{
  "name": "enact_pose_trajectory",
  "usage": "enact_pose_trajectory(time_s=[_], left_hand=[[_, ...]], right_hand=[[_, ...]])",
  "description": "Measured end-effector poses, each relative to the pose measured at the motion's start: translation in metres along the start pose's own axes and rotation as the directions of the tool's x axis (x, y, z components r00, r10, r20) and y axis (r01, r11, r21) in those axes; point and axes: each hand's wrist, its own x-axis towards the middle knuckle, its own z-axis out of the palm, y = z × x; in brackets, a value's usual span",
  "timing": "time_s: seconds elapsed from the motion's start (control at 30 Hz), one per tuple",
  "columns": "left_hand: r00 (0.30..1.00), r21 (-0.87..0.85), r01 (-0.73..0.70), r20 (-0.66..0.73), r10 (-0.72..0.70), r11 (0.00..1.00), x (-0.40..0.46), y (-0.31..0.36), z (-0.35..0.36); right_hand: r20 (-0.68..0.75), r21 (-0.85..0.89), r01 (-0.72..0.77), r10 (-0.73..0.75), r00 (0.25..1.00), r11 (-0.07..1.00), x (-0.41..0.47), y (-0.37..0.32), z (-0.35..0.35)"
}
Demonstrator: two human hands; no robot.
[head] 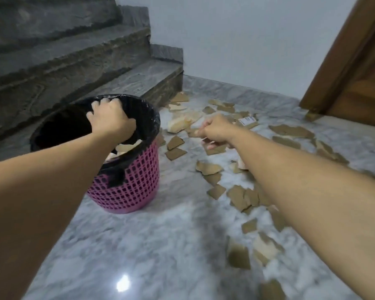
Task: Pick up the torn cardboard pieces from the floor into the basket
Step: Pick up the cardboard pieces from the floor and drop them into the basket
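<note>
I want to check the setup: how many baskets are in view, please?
1. The basket stands on the floor beside the stairs, with the left hand gripping its liner.

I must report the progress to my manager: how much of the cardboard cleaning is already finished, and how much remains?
Early stage. Done: a few pale pieces already lie inside the pink basket. In hand: the left hand grips the black liner at the rim, while the right hand pinches cardboard scraps. Left: many torn pieces remain scattered across the marble floor.
</note>
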Motion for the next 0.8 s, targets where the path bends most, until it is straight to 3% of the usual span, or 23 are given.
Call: enact_pose_trajectory(time_s=[0.1, 0.2, 0.3, 0.37, 0.47, 0.67, 0.73, 0.8], left_hand=[[0.969, 0.021, -0.244, 0.025, 0.244, 0.969, -0.059, 0.08, 0.019], [0.907, -0.011, -0.379, 0.192, 0.374, 0.925, -0.12, 0.142, 0.04], [0.757, -0.018, -0.524, 0.448, 0.476, 0.851, -0.193, 0.199, 0.059], [0.638, -0.009, -0.625, 0.571, 0.517, 0.781, -0.237, 0.227, 0.066], [0.517, -0.034, -0.669, 0.698, 0.496, 0.743, -0.294, 0.258, 0.077], [0.384, -0.037, -0.721, 0.81, 0.444, 0.692, -0.359, 0.29, 0.103], [0.352, -0.067, -0.768, 0.787, 0.507, 0.637, -0.375, 0.296, 0.118], [0.277, -0.145, -0.793, 0.78, 0.562, 0.592, -0.395, 0.297, 0.142]], right_hand=[[-0.01, -0.111, -0.085, 0.084, 0.996, 0.99, -0.053, 0.079, -0.062], [-0.06, -0.161, -0.166, 0.159, 0.986, 0.973, -0.114, 0.15, -0.117], [-0.132, -0.18, -0.272, 0.25, 0.959, 0.945, -0.188, 0.224, -0.169], [-0.151, -0.193, -0.34, 0.314, 0.937, 0.921, -0.228, 0.264, -0.191], [-0.167, -0.199, -0.412, 0.383, 0.908, 0.889, -0.283, 0.314, -0.207], [-0.09, -0.365, -0.451, 0.452, 0.888, 0.814, -0.362, 0.39, -0.196], [-0.031, -0.44, -0.455, 0.493, 0.869, 0.774, -0.381, 0.415, -0.182], [0.003, -0.526, -0.449, 0.53, 0.848, 0.722, -0.395, 0.443, -0.166]])
